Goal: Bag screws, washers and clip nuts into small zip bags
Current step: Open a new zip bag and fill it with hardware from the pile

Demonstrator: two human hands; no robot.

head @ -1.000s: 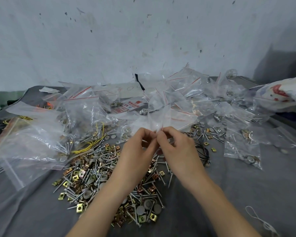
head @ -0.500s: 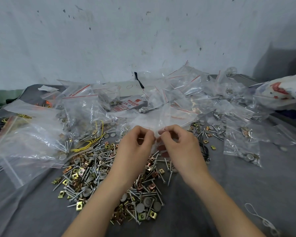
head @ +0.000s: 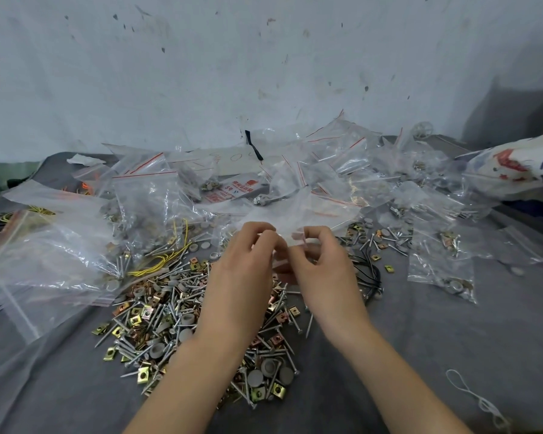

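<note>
My left hand point(head: 242, 274) and my right hand point(head: 322, 270) meet at the middle of the grey cloth. Both pinch the top edge of a small clear zip bag point(head: 287, 242) with fingertips almost touching. What the bag holds is hidden behind the fingers. Beneath the hands lies a loose pile of screws, grey washers and gold and copper clip nuts point(head: 170, 321). Filled and unfilled zip bags with red seal lines point(head: 336, 170) are heaped behind the hands, against the wall.
A large clear bag point(head: 44, 261) lies at the left with yellow wire point(head: 160, 261) beside it. A small filled bag point(head: 442, 267) sits at the right, a printed white sack point(head: 514, 170) at the far right, a black cord point(head: 370, 277) and a white string point(head: 480, 405) nearby.
Both hands have stayed together over the pile, their fingertips working along the small bag's top edge. The view has drifted slightly; nothing else has moved.
</note>
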